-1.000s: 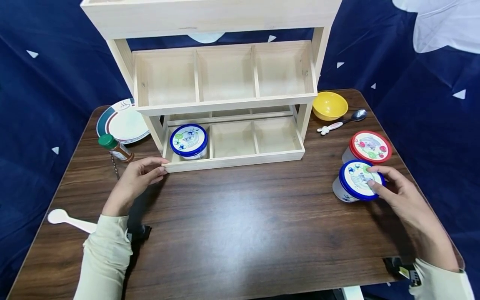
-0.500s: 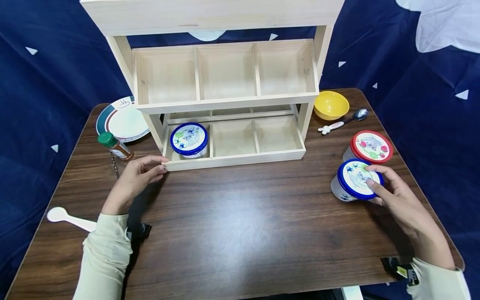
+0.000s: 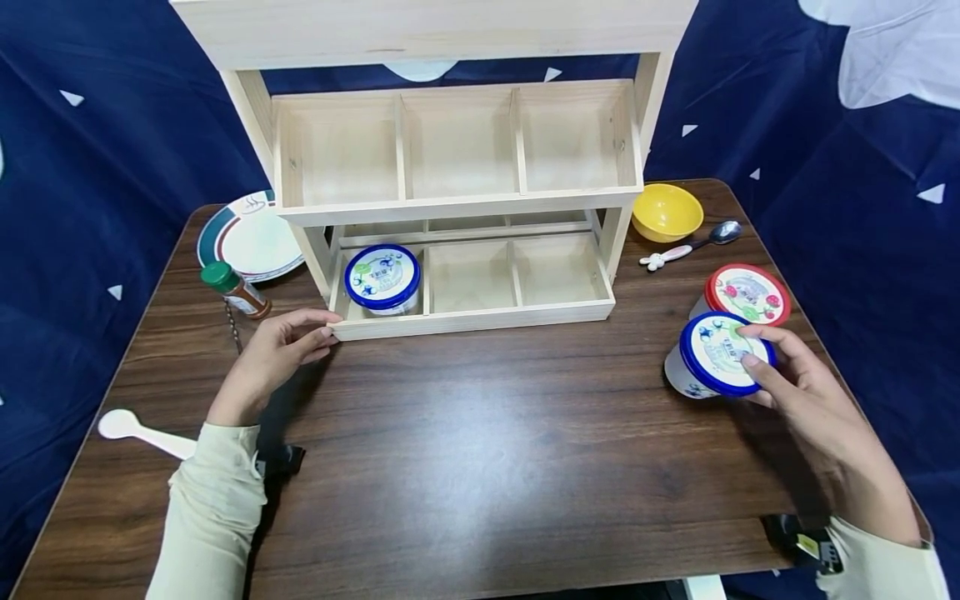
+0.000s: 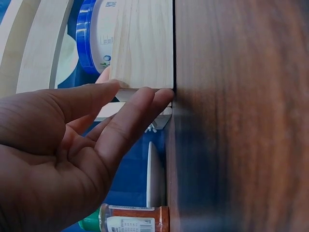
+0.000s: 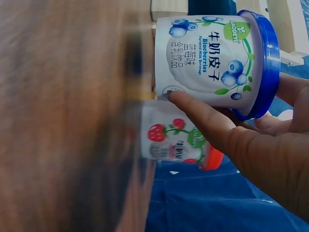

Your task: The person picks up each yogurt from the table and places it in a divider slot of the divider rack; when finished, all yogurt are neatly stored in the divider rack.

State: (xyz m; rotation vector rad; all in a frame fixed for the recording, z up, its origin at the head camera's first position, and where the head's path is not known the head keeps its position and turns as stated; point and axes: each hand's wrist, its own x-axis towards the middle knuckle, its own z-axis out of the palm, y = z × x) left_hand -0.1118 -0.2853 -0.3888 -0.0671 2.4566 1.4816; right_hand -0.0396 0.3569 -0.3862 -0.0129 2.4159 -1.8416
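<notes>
My right hand point(image 3: 753, 348) grips a white tub with a blue lid point(image 3: 716, 357) at the table's right side, fingers on the lid and thumb point(image 5: 193, 108) along its wall. The blueberry-printed tub point(image 5: 212, 63) looks slightly raised off the wood. Just behind it stands a red-lidded strawberry tub point(image 3: 746, 293). My left hand point(image 3: 330, 329) rests with nearly straight fingers against the front left corner of the wooden rack point(image 3: 472, 317). A second blue-lidded tub point(image 3: 382, 277) sits in the rack's lower left compartment.
A yellow bowl point(image 3: 667, 211) and a metal spoon point(image 3: 690, 243) lie right of the rack. A plate point(image 3: 251, 237) and a green-capped spice bottle point(image 3: 234, 289) are at its left. A white spoon point(image 3: 142, 433) lies near the left edge.
The right hand's grip on the blue-lidded tub has tightened and the tub has shifted slightly up and away. The left hand stays at the rack corner.
</notes>
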